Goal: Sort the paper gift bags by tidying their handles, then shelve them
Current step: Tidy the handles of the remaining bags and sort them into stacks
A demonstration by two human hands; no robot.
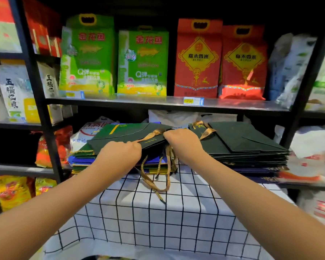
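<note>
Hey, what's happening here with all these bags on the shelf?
A person is tidying flat paper gift bags. The left hand and right hand both grip the near edge of a dark green bag atop the left stack. Gold cord handles dangle over the checked cloth. A second dark green stack lies to the right.
</note>
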